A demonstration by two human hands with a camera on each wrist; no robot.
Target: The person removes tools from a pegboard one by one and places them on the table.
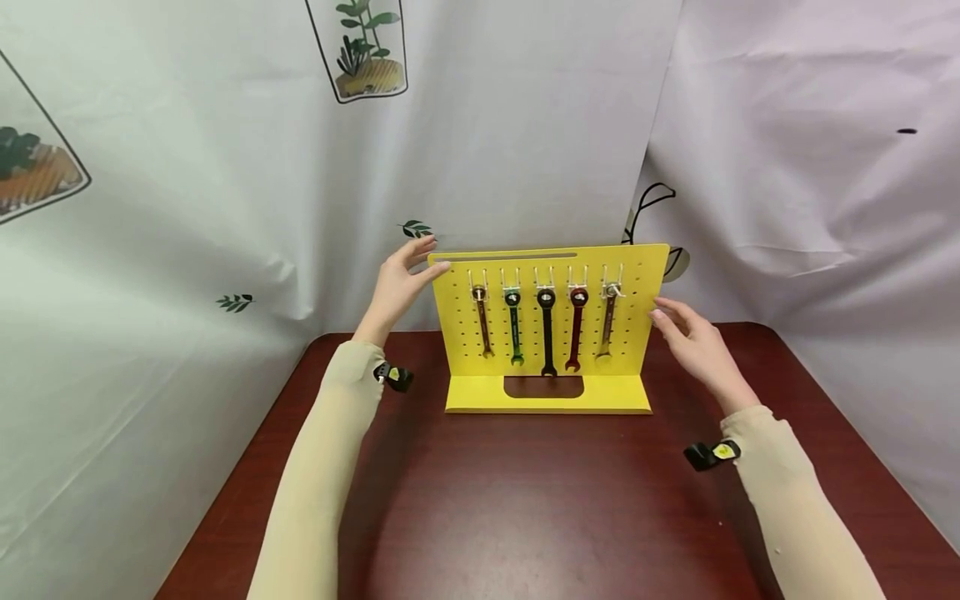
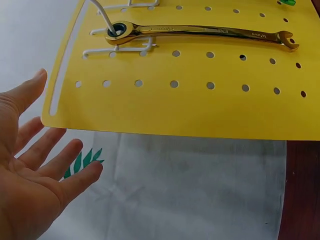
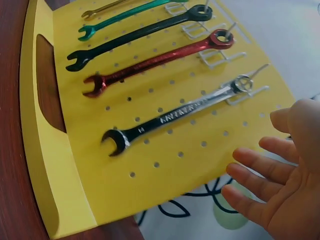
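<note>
A yellow pegboard stand (image 1: pixel 555 393) stands upright at the back of the table, with several combination wrenches hanging on white hooks. From left to right they are a gold wrench (image 2: pixel 200 31), a green wrench (image 1: pixel 515 329), a black wrench (image 1: pixel 547 333), a red wrench (image 1: pixel 576 329) and a silver wrench (image 3: pixel 175 116). At the board's upper left corner is my left hand (image 1: pixel 397 287), thumb and fingers spread around the edge. My right hand (image 1: pixel 697 346) is beside the right edge, fingers extended and relaxed. Neither hand grips anything.
The stand's base rests on a dark red-brown table (image 1: pixel 562 492). Close behind it hangs a pale curtain (image 1: pixel 525 125) printed with plants, which also runs along both sides. Each wrist wears a small black camera on a strap.
</note>
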